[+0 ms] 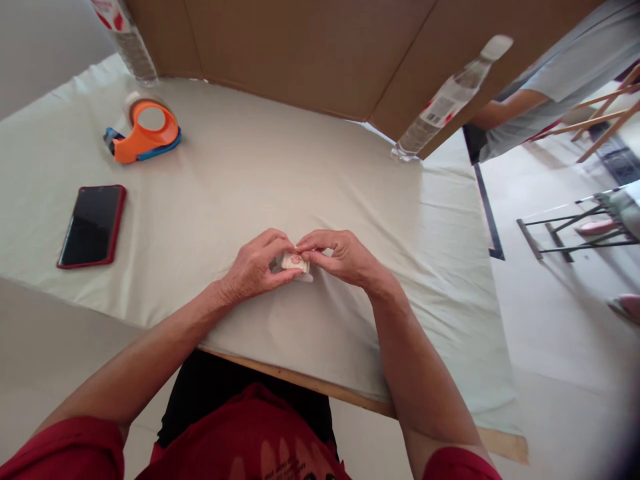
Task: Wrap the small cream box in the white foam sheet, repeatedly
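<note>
Close to the table's front edge, both hands meet at a small whitish packet [295, 261] with a reddish print on top. My left hand [260, 261] grips it from the left, thumb along its near side and fingers on its far side. My right hand [340, 255] pinches at the packet's upper right, thumb and forefinger pressed together. What lies between those right fingertips is too small to make out. A pale flap sticks out under the packet's near right side.
An orange and blue tape dispenser [150, 133] and a red-cased phone [93, 227] lie on the left of the cloth-covered table [240, 173]. Plastic bottles [443, 107] stand against a brown cardboard panel [300, 53]. Beyond the right edge are another person's arm [515, 107] and a folding stool [575, 230].
</note>
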A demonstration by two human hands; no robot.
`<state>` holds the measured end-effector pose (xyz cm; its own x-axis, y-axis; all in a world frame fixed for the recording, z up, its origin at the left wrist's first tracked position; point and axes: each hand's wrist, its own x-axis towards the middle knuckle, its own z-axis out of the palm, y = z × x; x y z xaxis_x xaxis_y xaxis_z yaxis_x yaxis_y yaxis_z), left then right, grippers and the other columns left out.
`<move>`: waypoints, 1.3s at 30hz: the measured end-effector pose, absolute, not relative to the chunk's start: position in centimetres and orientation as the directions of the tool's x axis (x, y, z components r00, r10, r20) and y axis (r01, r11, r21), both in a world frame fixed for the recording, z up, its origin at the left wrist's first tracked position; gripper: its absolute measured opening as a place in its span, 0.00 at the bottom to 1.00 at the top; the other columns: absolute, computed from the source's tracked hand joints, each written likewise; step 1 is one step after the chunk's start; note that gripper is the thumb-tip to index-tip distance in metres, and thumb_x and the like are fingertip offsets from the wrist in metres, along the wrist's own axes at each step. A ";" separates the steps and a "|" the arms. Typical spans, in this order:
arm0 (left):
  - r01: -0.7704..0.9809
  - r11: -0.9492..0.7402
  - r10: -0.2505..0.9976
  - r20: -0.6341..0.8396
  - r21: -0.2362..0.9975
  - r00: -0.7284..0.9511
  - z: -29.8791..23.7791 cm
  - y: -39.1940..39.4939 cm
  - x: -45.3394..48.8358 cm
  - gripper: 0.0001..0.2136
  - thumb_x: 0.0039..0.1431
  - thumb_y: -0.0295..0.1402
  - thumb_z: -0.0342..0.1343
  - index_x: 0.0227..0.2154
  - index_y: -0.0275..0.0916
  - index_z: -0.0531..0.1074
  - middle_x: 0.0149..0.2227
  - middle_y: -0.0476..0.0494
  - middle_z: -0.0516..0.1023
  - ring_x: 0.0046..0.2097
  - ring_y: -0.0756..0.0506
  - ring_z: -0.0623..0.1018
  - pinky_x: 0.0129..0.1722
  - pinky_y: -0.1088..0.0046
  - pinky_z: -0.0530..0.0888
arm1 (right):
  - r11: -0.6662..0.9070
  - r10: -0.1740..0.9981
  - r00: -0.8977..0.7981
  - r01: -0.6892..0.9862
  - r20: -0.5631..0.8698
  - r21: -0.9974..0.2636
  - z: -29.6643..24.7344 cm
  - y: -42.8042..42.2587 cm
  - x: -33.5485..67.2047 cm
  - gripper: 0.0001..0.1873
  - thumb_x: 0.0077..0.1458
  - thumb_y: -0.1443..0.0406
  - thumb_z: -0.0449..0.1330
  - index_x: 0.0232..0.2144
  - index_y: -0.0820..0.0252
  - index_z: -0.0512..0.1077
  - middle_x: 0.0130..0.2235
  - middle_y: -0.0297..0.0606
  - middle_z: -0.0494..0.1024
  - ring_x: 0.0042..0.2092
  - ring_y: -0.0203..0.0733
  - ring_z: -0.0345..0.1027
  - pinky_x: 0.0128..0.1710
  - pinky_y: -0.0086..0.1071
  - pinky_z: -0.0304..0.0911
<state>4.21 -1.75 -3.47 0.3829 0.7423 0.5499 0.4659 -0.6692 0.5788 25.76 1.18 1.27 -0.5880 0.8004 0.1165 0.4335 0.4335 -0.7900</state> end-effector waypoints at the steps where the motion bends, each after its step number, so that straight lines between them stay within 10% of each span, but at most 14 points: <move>1: 0.467 -0.666 0.744 0.555 0.581 0.371 -3.5 -1.8 4.2 0.12 0.59 0.39 0.64 0.42 0.39 0.72 0.41 0.41 0.77 0.42 0.45 0.78 0.41 0.69 0.76 | 0.462 0.785 -0.610 0.456 0.111 -0.761 1.6 1.1 25.9 0.10 0.59 0.66 0.60 0.36 0.57 0.82 0.41 0.39 0.84 0.41 0.40 0.76 0.44 0.32 0.66; 10: 0.509 -0.659 0.744 0.580 0.554 0.332 -3.3 -1.9 4.4 0.14 0.56 0.36 0.64 0.44 0.40 0.71 0.44 0.39 0.75 0.47 0.43 0.77 0.44 0.66 0.77 | 0.641 0.744 -0.667 0.689 0.051 -0.337 4.0 -1.1 25.0 0.13 0.64 0.67 0.57 0.43 0.57 0.83 0.53 0.46 0.79 0.51 0.49 0.74 0.49 0.39 0.65; 39: 0.530 -0.658 0.747 0.550 0.535 0.373 -3.5 -1.7 4.0 0.11 0.57 0.41 0.66 0.37 0.39 0.78 0.48 0.35 0.73 0.43 0.44 0.73 0.45 0.62 0.76 | 0.650 0.753 -0.652 0.719 0.085 -0.245 4.7 -1.3 25.9 0.16 0.61 0.72 0.55 0.42 0.57 0.83 0.55 0.48 0.78 0.53 0.54 0.72 0.51 0.46 0.64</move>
<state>3.97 -1.72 -3.52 0.3728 0.7473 0.5500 0.5302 -0.6580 0.5347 25.93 -1.25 4.71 -0.6521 0.7534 0.0846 0.7193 0.6502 -0.2448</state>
